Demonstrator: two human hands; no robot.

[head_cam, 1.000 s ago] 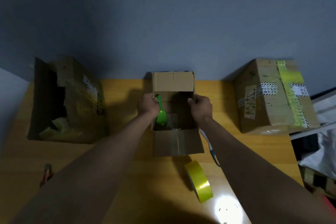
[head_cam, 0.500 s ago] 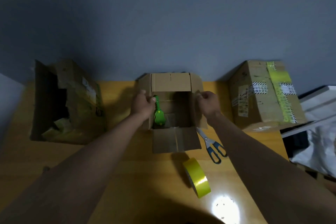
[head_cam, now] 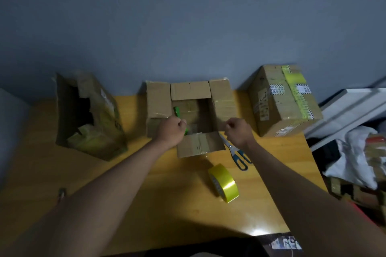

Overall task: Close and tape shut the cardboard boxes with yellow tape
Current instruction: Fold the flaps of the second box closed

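Since the earlier frame both side flaps have swung outward and our left hand [head_cam: 171, 130] and right hand [head_cam: 238, 131], fingers curled, hold nothing we can make out; middle box [head_cam: 200, 108] open and untaped mid-table, right box [head_cam: 284, 100] sealed, left box [head_cam: 89, 115] gaping, yellow tape roll [head_cam: 223, 182] idle.

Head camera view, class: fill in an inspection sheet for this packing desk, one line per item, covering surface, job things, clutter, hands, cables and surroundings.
Surface: wooden desk, lamp glare at the near edge.
Job things: middle box open, all four flaps spread, a green object inside; right box closed and taped yellow; left box torn open; yellow tape roll standing on edge; scissors beside the middle box.
Clutter: small metal item at the left, unclear.
Hands: left hand and right hand curled at the box's sides; grip unclear.
Cables: nothing seen.
Surroundings: grey wall; piled items at right.
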